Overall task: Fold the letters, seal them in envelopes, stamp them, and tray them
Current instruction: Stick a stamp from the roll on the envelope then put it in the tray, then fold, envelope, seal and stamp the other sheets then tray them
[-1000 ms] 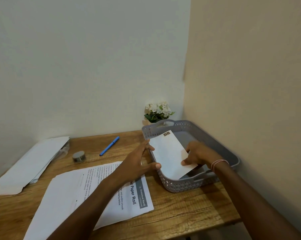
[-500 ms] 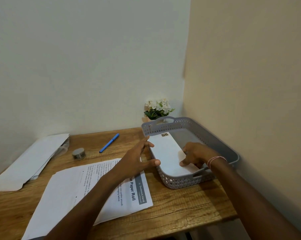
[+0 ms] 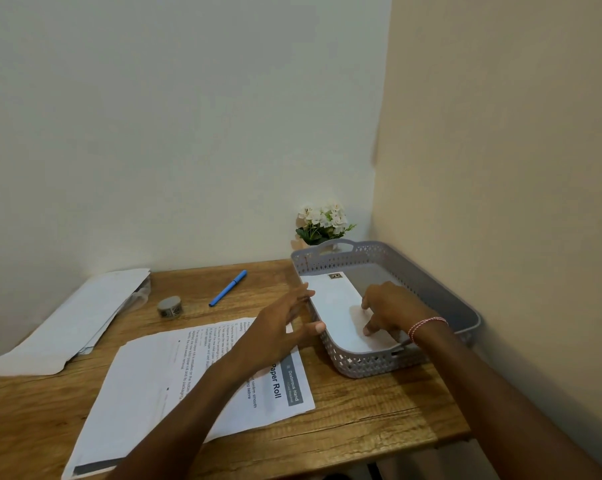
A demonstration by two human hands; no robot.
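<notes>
A white stamped envelope (image 3: pixel 334 303) lies flat inside the grey perforated tray (image 3: pixel 441 289) at the right of the desk. My right hand (image 3: pixel 391 311) rests its fingertips on the envelope's near half. My left hand (image 3: pixel 285 323) hovers with spread fingers just outside the tray's left wall, holding nothing. Printed letter sheets (image 3: pixel 175 382) lie on the desk under my left forearm. A stack of blank envelopes (image 3: pixel 74 317) sits at the far left. A small grey stamp roll (image 3: pixel 169 306) stands beside it.
A blue pen (image 3: pixel 228 287) lies near the back of the wooden desk (image 3: pixel 361 420). A small pot of white flowers (image 3: pixel 323 221) stands in the corner behind the tray. Walls close off the back and right sides.
The envelope went from tilted over the tray's rim to lying flat inside it. My left hand let go and drew back to the tray's left side; my right hand stays on the envelope.
</notes>
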